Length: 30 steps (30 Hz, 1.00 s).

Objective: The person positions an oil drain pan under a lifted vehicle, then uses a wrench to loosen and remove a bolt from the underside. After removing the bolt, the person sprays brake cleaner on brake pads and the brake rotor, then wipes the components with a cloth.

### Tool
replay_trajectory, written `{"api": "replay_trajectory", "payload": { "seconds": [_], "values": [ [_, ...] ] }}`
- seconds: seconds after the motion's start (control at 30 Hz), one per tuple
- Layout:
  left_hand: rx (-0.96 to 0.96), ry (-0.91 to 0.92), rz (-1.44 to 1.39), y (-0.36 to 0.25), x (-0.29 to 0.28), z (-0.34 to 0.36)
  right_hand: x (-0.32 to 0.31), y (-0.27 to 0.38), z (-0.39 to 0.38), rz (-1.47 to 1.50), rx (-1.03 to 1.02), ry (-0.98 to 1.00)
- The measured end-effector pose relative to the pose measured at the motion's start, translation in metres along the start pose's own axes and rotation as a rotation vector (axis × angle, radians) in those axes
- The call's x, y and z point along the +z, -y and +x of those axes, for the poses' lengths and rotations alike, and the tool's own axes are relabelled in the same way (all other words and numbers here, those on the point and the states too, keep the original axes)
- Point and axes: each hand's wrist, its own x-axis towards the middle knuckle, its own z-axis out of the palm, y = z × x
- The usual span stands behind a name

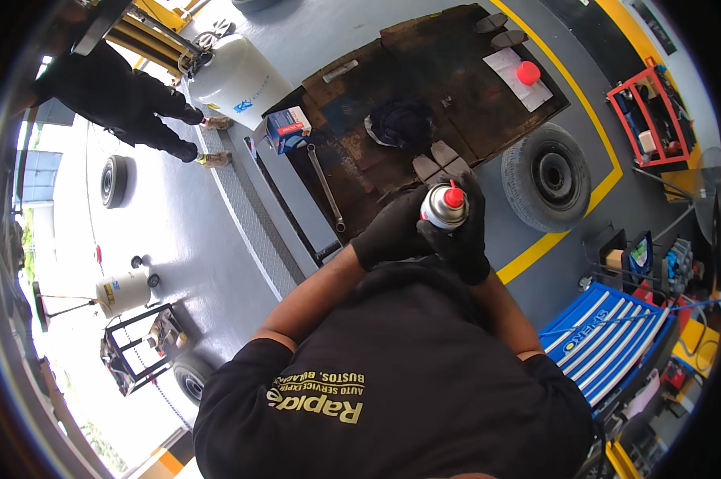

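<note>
In front of my chest I hold a spray can with a red nozzle, its top facing up at me. My left hand, in a black glove, is closed around its left side. The gloved right hand is wrapped about the right side. Just beyond the can lie flat grey-brown pieces whose kind I cannot make out. They rest on a stained dark work surface, along with a crumpled dark cloth and a long wrench. Farther right, a red cap sits on white paper.
A wheel with tire stands right of the work surface. Nearer right is a blue tool chest; beyond it, a red tool rack. A blue-white box and white tank are left, where a person stands.
</note>
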Motion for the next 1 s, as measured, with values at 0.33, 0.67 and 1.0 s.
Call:
{"api": "replay_trajectory", "payload": {
  "seconds": [0.33, 0.67, 1.0],
  "values": [
    [-0.318, -0.732, 0.277, 0.058, -0.018, -0.032, -0.149, -0.053, 0.056, 0.015, 0.263, 0.077],
    [-0.407, -0.824, 0.234, 0.118, -0.016, -0.06, -0.116, -0.175, 0.025, -0.434, 0.282, 0.189],
    [-0.562, -0.997, 0.358, 0.114, 0.045, -0.087, -0.073, -0.195, 0.013, 0.149, 0.593, -0.052]
  ]
}}
